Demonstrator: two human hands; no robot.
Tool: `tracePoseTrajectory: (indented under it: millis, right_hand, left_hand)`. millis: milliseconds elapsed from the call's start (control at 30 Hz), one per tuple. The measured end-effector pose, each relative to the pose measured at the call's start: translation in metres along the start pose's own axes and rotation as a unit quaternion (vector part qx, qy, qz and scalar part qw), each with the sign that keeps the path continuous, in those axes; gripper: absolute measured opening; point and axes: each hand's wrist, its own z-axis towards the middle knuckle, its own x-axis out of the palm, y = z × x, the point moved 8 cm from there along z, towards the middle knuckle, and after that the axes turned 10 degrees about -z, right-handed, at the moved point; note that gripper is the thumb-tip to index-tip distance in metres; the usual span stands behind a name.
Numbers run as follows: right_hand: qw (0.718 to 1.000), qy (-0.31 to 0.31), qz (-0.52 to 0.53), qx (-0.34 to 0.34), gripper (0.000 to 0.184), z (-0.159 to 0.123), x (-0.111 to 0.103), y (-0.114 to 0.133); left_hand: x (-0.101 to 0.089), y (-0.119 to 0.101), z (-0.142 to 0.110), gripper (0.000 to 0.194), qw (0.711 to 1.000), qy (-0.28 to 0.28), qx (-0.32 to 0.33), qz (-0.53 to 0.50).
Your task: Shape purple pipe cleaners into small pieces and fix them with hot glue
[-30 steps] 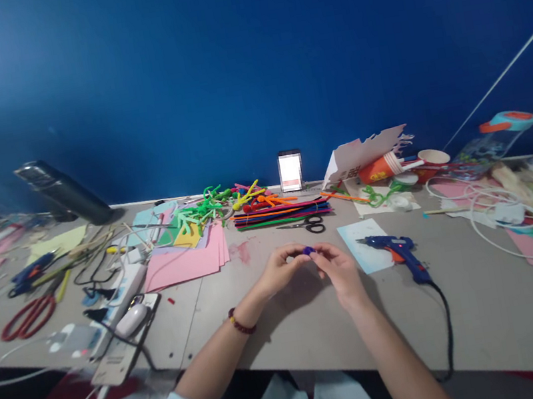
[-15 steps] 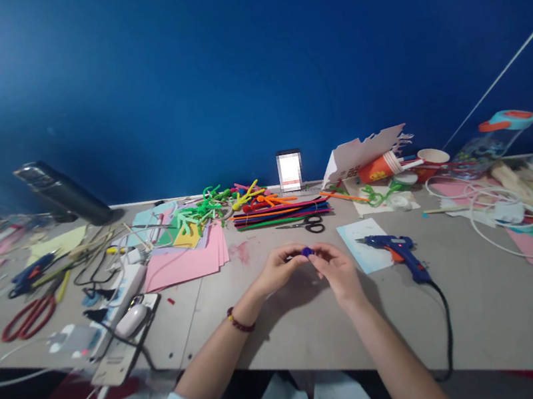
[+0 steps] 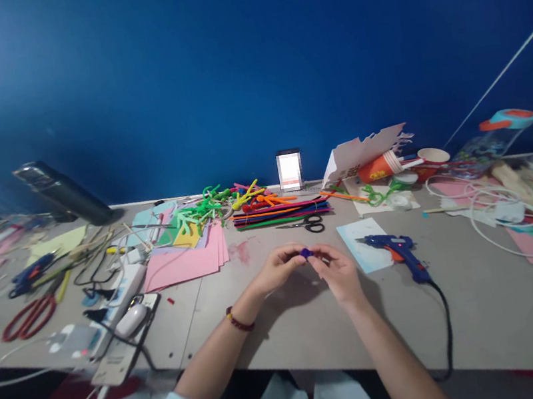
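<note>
A small purple fuzzy piece (image 3: 306,253), likely coiled pipe cleaner, is pinched between the fingertips of both hands above the table. My left hand (image 3: 278,270) closes on it from the left, with a dark red beaded bracelet (image 3: 240,319) on that wrist. From the right, my right hand (image 3: 338,274) grips it with thumb and fingers. Part of the piece is hidden by the fingers. Beyond the hands lie black-handled scissors (image 3: 313,224) and a bundle of coloured pipe cleaners (image 3: 279,214). A blue glue gun (image 3: 395,246) rests to the right on pale blue paper (image 3: 354,239).
Left of the hands are pink paper sheets (image 3: 183,266), a power strip (image 3: 121,303), a phone (image 3: 120,364) and red-handled scissors (image 3: 29,318). Bent green pipe cleaners (image 3: 198,214) lie behind. Paper cups (image 3: 380,168) and a coiled white cable (image 3: 476,217) are at right.
The purple piece has shifted and turned slightly between my fingertips. Both hands stay in nearly the same place, and the table things are unchanged.
</note>
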Motion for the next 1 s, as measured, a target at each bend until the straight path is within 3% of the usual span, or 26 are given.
tracePoseTrajectory:
  millis: [1000]
  right_hand:
    - [1.0,-0.01,-0.015,-0.013,0.019,0.0005,-0.0022,0.0038]
  left_hand:
    - [0.0034,-0.0023,-0.0006,0.028,1.0,0.007,0.002,0.008]
